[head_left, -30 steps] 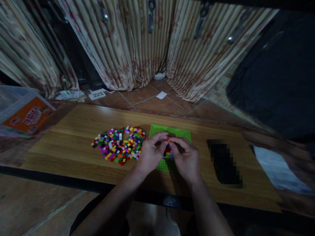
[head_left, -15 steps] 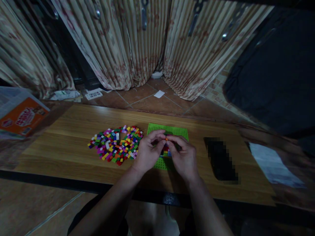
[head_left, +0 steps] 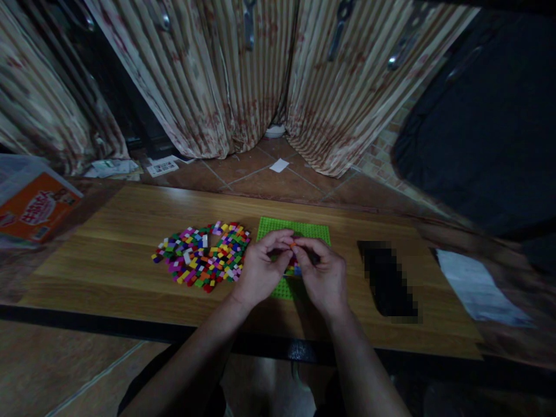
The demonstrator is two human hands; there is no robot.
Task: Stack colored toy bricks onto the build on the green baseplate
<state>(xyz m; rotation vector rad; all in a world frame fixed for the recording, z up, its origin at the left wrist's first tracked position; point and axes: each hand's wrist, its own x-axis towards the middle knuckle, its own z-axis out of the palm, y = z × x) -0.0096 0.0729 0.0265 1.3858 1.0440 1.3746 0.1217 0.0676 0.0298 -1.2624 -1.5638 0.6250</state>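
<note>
Over the green baseplate (head_left: pixel 295 225), my left hand (head_left: pixel 264 267) and my right hand (head_left: pixel 325 273) meet at the fingertips. Between them is a small orange toy brick (head_left: pixel 292 245), pinched by the thumbs and forefingers of both hands. Beneath the fingers, several coloured bricks (head_left: pixel 297 270) sit on the baseplate, mostly hidden by my hands. Left of my left hand spreads a loose pile of small bricks (head_left: pixel 202 258) in many colours.
The wooden table (head_left: pixel 108 255) has a dark front edge. A dark, pixelated object (head_left: pixel 388 281) lies right of my hands. Papers (head_left: pixel 482 286) are beyond the table's right end, and a clear plastic box (head_left: pixel 39 202) with an orange label stands at the left. Curtains (head_left: pixel 243 87) hang behind.
My hands stay almost in place, still pinching the orange brick, which seems slightly turned. The whole view has shifted a little, so the table things appear slightly further left.
</note>
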